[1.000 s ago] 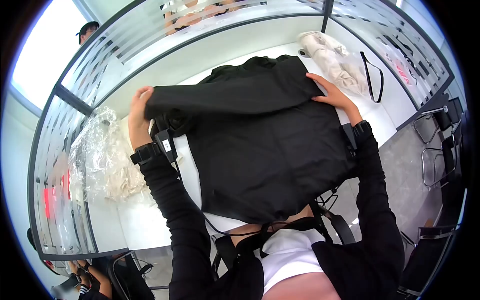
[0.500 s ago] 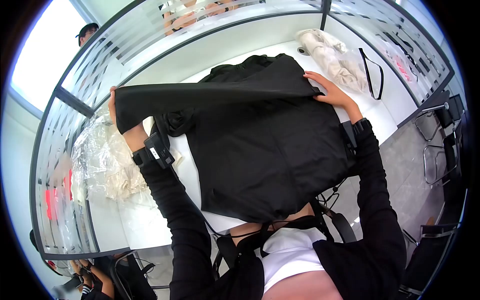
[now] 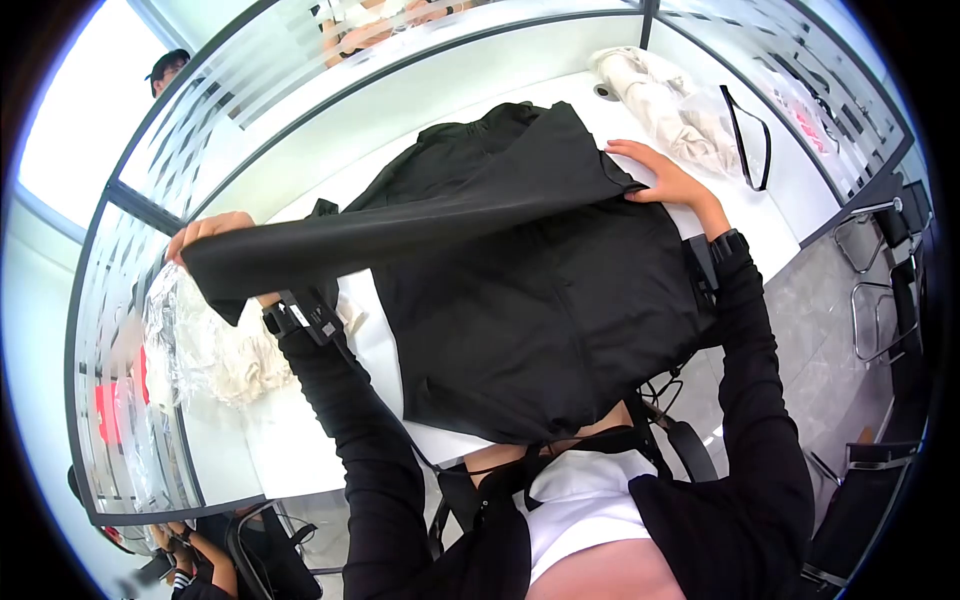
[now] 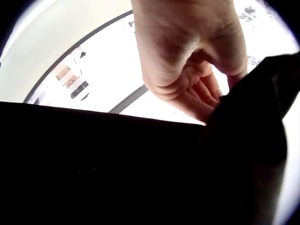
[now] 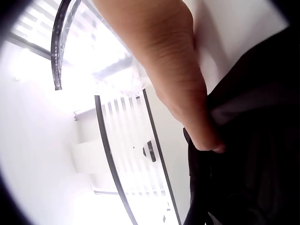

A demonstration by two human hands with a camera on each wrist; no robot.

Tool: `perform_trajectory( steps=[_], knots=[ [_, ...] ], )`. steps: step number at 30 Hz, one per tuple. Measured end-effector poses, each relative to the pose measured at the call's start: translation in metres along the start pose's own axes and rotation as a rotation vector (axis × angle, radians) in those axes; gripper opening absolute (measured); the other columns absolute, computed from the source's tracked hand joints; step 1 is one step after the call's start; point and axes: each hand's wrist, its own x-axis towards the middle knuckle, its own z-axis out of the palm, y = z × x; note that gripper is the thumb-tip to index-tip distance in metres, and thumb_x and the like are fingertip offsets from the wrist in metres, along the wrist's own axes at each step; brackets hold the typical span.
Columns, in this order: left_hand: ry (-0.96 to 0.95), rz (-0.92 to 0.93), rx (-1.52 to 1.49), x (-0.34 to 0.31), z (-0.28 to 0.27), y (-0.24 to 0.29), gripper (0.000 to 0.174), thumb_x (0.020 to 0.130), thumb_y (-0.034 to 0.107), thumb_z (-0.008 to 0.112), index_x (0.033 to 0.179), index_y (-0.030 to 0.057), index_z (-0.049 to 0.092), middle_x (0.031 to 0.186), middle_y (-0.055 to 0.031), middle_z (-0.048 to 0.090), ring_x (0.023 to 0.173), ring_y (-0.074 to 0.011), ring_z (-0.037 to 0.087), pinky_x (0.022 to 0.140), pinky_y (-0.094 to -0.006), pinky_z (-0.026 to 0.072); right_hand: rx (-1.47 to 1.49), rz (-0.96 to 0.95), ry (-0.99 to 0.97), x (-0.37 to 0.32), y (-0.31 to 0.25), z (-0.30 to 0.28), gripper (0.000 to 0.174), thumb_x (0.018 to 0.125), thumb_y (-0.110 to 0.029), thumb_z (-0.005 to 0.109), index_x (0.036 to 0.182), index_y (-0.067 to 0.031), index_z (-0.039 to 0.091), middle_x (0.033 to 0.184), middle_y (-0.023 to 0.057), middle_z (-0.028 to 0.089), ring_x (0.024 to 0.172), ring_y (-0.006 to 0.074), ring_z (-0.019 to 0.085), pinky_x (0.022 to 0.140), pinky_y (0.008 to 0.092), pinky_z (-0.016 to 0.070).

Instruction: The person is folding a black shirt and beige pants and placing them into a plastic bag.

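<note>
A black jacket (image 3: 520, 330) lies spread over the white table, its front toward the person. My left hand (image 3: 212, 232) pinches the end of one of its sleeves (image 3: 400, 240), which is stretched out to the left, lifted across the jacket's upper part. In the left wrist view, dark cloth fills the lower half below the curled fingers of the left hand (image 4: 187, 56). At the jacket's right shoulder edge rests my right hand (image 3: 665, 180), fingers extended and thumb apart. The right wrist view has the right hand (image 5: 164, 70) with a fingertip against the black cloth.
Clear plastic with cream cloth (image 3: 215, 345) lies at the table's left. A cream cloth bundle (image 3: 660, 105) and a black strap (image 3: 745, 135) sit at the back right. Striped glass partitions (image 3: 400, 50) border the table (image 3: 300, 455). Chairs (image 3: 880, 300) stand to the right.
My left hand has drawn the sleeve end farther left and slightly down, so the sleeve is now pulled long and straight. The right hand has stayed at the shoulder edge.
</note>
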Motion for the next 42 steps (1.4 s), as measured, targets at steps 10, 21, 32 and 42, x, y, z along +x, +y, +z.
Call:
perform_trajectory(
  steps=[10, 21, 32, 42],
  knots=[
    [0.680, -0.043, 1.261, 0.003, -0.029, -0.031, 0.043, 0.088, 0.015, 0.043, 0.128, 0.0017, 0.034, 0.121, -0.0115, 0.047, 0.111, -0.0215, 0.047, 0.092, -0.0336, 0.0408, 0.002, 0.014, -0.022, 0.003, 0.002, 0.000, 0.071, 0.062, -0.014, 0.066, 0.127, -0.0102, 0.040, 0.133, 0.0075, 0.036, 0.126, 0.0223, 0.030, 0.104, 0.0330, 0.0232],
    [0.221, -1.479, 1.656, -0.034, -0.074, -0.086, 0.040, 0.084, 0.021, 0.055, 0.119, 0.0037, 0.046, 0.109, -0.0092, 0.056, 0.095, -0.0163, 0.055, 0.084, -0.0261, 0.0411, 0.004, 0.011, -0.030, 0.005, 0.004, 0.000, 0.068, 0.063, -0.011, 0.065, 0.127, -0.0104, 0.041, 0.134, 0.0069, 0.035, 0.126, 0.0221, 0.030, 0.104, 0.0327, 0.0233],
    [0.259, -1.536, 1.736, -0.056, -0.098, -0.078, 0.021, 0.079, 0.015, 0.062, 0.090, -0.0013, 0.055, 0.078, -0.0005, 0.057, 0.074, -0.0076, 0.050, 0.069, -0.0219, 0.0398, 0.021, 0.022, -0.035, 0.001, 0.002, 0.001, 0.067, 0.064, -0.011, 0.064, 0.126, -0.0112, 0.042, 0.134, 0.0067, 0.035, 0.126, 0.0223, 0.030, 0.104, 0.0330, 0.0235],
    [0.470, -1.546, 1.296, -0.045, -0.075, -0.072, 0.010, 0.084, 0.013, 0.054, 0.091, 0.0047, 0.053, 0.076, 0.0078, 0.049, 0.070, 0.0002, 0.045, 0.060, -0.0134, 0.0346, -0.004, -0.007, -0.039, 0.002, 0.005, 0.000, 0.065, 0.065, -0.011, 0.064, 0.126, -0.0108, 0.041, 0.134, 0.0072, 0.036, 0.126, 0.0222, 0.030, 0.104, 0.0331, 0.0239]
  ],
)
